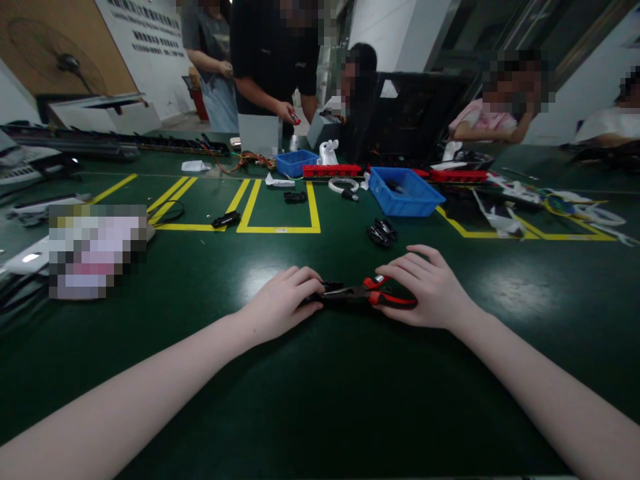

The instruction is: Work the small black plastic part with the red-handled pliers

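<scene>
My right hand [430, 287] is closed around the red and black handles of a pair of long-nose pliers [355, 292]. The pliers' jaws point left, toward my left hand [285, 300]. Between the fingers of that hand is a small black part [313, 298], mostly hidden by the fingertips. The plier tips reach the black part; whether they grip it I cannot tell. Just beyond my right hand lies a little pile of black parts [382, 233] on the green table [320, 400].
A blue bin [406, 192] stands behind the pile, with a smaller blue bin [296, 163] farther left. Loose black parts [227, 219] lie near yellow tape lines [280, 230]. Cables [580, 207] clutter the right. Several people are across the table, beside a large black panel [405, 117].
</scene>
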